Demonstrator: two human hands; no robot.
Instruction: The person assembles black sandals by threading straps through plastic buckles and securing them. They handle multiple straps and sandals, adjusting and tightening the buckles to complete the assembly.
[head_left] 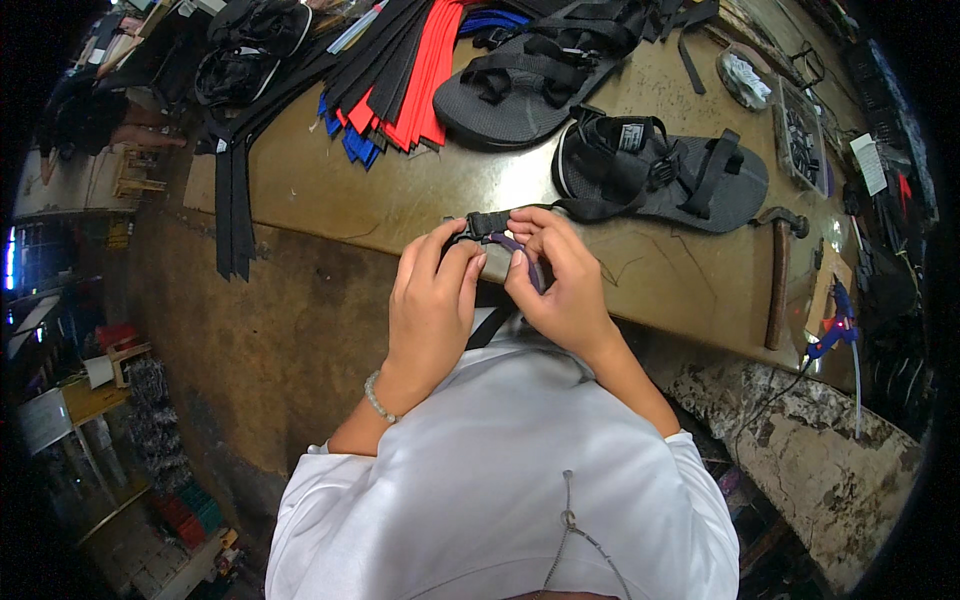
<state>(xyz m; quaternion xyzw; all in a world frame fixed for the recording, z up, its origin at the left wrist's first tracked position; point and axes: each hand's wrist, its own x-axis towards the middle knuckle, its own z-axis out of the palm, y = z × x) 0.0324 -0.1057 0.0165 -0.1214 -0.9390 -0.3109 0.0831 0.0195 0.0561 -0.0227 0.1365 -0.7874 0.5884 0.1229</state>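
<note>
At the table's front edge, my left hand [430,295] pinches a black plastic buckle [474,228] between thumb and fingers. My right hand [562,285] is closed beside it, its fingertips on the black strap [492,222] threaded through the buckle. A dark purple curved tool handle [534,270] shows against the right palm; the rest of that tool is mostly hidden. From the right hand the strap runs to a black sandal [705,185] lying just beyond. Behind that sandal lies a second black sandal [520,95] with crossed straps.
Red, black and blue strips [425,85] are heaped at the table's far side. Long black straps [232,210] hang over its left edge. On the right are a hammer [778,270], a blue glue gun [838,325] with a cord, and a clear box [800,140] of small parts.
</note>
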